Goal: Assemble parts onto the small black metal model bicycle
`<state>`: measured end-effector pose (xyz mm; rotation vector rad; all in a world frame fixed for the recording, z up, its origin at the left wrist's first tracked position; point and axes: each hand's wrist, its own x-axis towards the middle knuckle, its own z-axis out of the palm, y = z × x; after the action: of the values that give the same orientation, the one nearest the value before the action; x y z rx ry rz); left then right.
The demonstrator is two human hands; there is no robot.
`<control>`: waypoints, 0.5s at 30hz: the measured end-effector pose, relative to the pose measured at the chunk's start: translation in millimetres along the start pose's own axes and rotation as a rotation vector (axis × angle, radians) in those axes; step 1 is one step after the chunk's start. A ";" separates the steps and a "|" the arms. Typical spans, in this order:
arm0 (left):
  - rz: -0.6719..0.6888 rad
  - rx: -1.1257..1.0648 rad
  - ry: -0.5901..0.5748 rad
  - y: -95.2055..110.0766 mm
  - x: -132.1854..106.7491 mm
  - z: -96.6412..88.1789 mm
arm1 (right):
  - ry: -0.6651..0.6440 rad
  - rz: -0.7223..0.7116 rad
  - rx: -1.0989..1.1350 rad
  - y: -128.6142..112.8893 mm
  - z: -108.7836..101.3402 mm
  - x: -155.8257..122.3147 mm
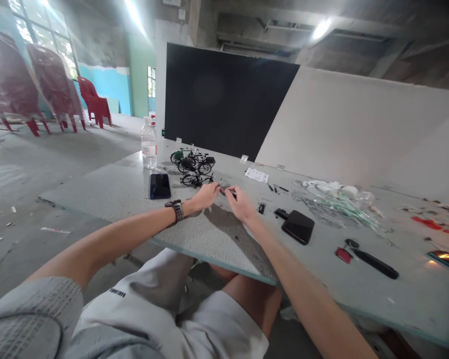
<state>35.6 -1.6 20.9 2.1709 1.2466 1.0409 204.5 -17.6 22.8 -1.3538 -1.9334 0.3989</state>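
Observation:
My left hand (pixel 206 195) and my right hand (pixel 240 203) meet above the table, fingertips pinched close together. Between them shows a small, thin, dark piece (pixel 222 188), too tiny to name and partly covered by the fingers. Just beyond my left hand stands a miniature black bicycle (pixel 195 179). Behind it are another black model bicycle (pixel 196 164) and one with green on it (pixel 178 155). A dark watch (pixel 177 210) is on my left wrist. To the right of my right hand lies a small black part (pixel 262 207).
A phone (pixel 160 186) and a water bottle (pixel 148 144) stand at the left. Rightward are a paper slip (pixel 256 174), a black square object (pixel 298 227), tangled clear plastic (pixel 344 199), a black handle-like item (pixel 376 263) and a red piece (pixel 343 255). A black panel (pixel 224 99) rises behind.

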 end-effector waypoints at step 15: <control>-0.034 -0.026 -0.017 -0.8 -5.9 -1.9 | 0.038 0.100 0.133 -5.1 16.1 -4.3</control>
<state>31.9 -6.4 19.2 2.1273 1.2507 1.0173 190.3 -21.1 13.2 -1.3646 -1.7802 0.5369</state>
